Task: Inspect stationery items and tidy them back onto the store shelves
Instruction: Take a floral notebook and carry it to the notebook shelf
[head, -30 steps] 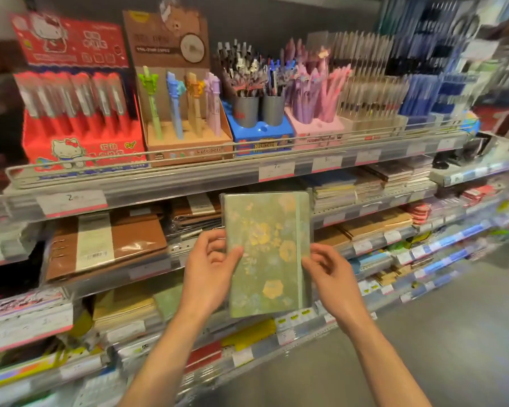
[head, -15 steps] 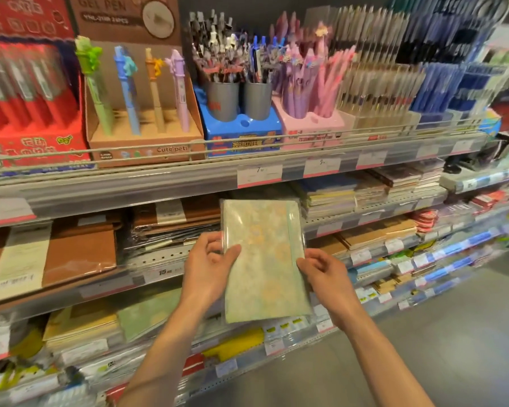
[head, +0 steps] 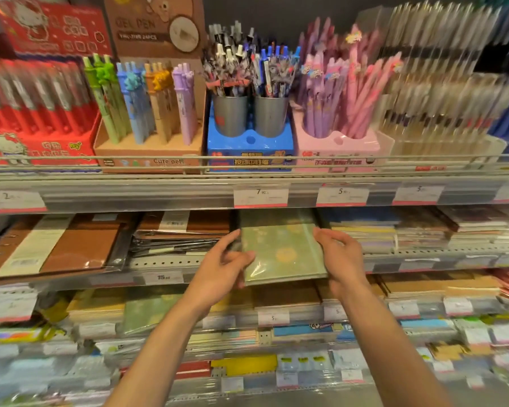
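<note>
A pale green, plastic-wrapped notebook with faint yellow flower prints [head: 282, 254] is held at the centre of the frame, lying nearly flat with its far end under the upper shelf's price rail [head: 188, 198] and its near edge jutting over the front of the second shelf [head: 165, 264]. It is gripped on both sides: the left hand [head: 221, 271] is at its left edge with the thumb laid over the cover and the fingers curled beneath, and the right hand [head: 340, 257] is at its right edge with curled fingers touching the side of the cover. The notebook lies between the two hands, with stacked brown leather-look binders [head: 185, 227] just to its left and a stack of thin multicoloured notebooks [head: 362, 233] just to its right. In the upper part of the frame five pen displays can be counted along the top shelf: a red cartoon-cat box [head: 39, 142], a tan cardboard gel-pen box [head: 150, 148] with four colour groups of pens, a blue tray [head: 250, 151] carrying two grey metal cups [head: 229, 116], a pink tray [head: 338, 151] and a clear acrylic holder [head: 441, 142]. Three white price tags [head: 260, 196] are legible on the rail above the notebook.
</note>
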Demonstrator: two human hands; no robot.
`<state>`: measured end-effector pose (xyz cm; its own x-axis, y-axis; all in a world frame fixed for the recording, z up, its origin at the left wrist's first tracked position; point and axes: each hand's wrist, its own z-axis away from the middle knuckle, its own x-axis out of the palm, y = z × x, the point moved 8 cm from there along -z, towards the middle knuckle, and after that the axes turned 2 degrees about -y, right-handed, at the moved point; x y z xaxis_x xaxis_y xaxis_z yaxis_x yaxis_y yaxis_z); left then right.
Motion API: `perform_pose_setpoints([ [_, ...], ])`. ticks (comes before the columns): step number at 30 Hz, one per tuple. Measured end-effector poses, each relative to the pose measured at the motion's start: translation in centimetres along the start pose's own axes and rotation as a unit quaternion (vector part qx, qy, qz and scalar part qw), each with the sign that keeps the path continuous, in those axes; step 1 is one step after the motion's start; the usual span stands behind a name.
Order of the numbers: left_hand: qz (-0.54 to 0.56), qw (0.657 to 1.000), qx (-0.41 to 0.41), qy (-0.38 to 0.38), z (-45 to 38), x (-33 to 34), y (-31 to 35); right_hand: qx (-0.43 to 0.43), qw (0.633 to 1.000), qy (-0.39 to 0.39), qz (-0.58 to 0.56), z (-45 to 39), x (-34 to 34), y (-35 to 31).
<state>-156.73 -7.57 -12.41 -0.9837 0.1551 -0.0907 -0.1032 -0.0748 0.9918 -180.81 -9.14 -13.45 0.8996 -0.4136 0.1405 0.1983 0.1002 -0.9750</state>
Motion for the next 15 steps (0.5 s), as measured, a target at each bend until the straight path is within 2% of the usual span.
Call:
perform_pose_setpoints([
  [3,0.087,0.996,-0.015,0.017,0.1,0.7,-1.1,0.018,1.0,-0.02,0.001,-0.8,0.1,0.4],
  [7,0.131,0.99,0.004,0.058,-0.9,0.8,-1.1,0.023,0.993,-0.115,0.033,0.0,-0.3,0.6],
  [10,0.109,0.989,0.015,0.099,-1.9,0.6,-0.8,0.036,0.987,-0.155,0.006,0.7,-0.9,1.1],
  [15,-0.032,0.991,0.05,0.117,-3.8,0.5,0.7,-0.036,0.995,-0.081,0.045,-0.4,-0.3,0.3],
])
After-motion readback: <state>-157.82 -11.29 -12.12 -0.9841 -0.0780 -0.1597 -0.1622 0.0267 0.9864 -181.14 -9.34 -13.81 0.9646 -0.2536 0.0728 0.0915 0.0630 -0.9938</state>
